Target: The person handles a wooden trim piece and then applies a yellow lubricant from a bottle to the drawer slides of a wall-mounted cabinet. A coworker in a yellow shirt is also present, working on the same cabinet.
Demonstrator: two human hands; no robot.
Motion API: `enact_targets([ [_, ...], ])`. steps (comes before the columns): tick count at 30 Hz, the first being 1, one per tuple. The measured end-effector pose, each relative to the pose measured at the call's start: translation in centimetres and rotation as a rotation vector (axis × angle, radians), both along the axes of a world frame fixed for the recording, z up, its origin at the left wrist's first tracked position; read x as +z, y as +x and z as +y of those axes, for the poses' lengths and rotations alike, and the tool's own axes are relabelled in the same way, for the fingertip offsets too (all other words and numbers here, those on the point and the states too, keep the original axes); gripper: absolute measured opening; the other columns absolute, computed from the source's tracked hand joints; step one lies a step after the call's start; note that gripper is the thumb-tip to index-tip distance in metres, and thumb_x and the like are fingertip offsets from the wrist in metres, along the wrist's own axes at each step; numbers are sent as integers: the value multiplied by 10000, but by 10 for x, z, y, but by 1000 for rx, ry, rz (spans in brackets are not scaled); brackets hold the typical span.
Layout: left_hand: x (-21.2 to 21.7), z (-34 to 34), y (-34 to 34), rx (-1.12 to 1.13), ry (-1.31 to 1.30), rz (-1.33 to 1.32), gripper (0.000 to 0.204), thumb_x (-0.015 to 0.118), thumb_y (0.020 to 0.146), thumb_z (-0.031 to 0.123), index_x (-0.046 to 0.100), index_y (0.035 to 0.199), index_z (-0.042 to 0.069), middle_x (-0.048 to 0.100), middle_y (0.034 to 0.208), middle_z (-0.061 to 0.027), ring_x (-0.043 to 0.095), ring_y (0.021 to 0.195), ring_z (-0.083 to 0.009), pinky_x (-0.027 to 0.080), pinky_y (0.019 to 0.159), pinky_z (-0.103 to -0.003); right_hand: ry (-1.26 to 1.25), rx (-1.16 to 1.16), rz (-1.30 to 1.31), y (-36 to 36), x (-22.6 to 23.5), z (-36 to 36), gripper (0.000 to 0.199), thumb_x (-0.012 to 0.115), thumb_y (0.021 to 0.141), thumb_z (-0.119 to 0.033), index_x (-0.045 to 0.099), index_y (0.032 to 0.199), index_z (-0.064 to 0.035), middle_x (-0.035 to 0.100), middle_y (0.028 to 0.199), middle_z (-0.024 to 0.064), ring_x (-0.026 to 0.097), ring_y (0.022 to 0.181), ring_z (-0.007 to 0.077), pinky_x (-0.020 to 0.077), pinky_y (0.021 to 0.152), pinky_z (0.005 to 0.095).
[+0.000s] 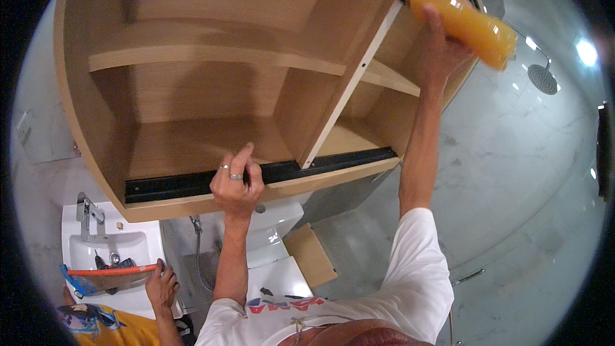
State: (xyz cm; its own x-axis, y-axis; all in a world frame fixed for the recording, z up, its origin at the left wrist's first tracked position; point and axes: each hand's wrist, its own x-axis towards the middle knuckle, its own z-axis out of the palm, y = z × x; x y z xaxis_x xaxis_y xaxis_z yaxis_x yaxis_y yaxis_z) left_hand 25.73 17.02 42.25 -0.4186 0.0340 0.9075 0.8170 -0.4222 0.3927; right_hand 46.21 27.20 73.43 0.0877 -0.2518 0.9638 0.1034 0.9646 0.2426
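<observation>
An orange-yellow bottle with a black tip is in my right hand, my fingers wrapped round its body. It lies tilted, slightly blurred, its tip at the upper part of a white-edged divider in the light-wood cabinet. Whether the tip touches the strip I cannot tell. My left hand rests at the cabinet's lower front edge, over a black rail. Its fingers are half bent and apart, one stretched upward, with two rings showing and nothing visible in them.
At the lower left another person's hand touches an orange-edged item over a white sink holding dark tools. Below the cabinet stand a white toilet and a wooden board. A shower head hangs at the right.
</observation>
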Motion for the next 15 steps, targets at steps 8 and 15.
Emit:
enact_targets([
  [8, 2, -2, 0, 4, -32, 7, 297, 654, 772, -23, 709, 1046, 76, 629, 760, -124, 634, 612, -255, 518, 544, -347, 76, -261, -85, 6, -29, 0, 440, 826, 792, -108, 587, 1147, -9, 688, 1147, 131, 665, 994, 185, 538, 883, 310],
  [15, 1, -3, 2, -2, -35, 12, 299, 663, 771, -20, 707, 1051, 77, 626, 749, -119, 633, 615, -255, 522, 550, -352, -89, -207, -33, 14, -25, 4, 494, 834, 783, -99, 554, 1180, -6, 676, 1175, 138, 649, 1060, 206, 525, 938, 336],
])
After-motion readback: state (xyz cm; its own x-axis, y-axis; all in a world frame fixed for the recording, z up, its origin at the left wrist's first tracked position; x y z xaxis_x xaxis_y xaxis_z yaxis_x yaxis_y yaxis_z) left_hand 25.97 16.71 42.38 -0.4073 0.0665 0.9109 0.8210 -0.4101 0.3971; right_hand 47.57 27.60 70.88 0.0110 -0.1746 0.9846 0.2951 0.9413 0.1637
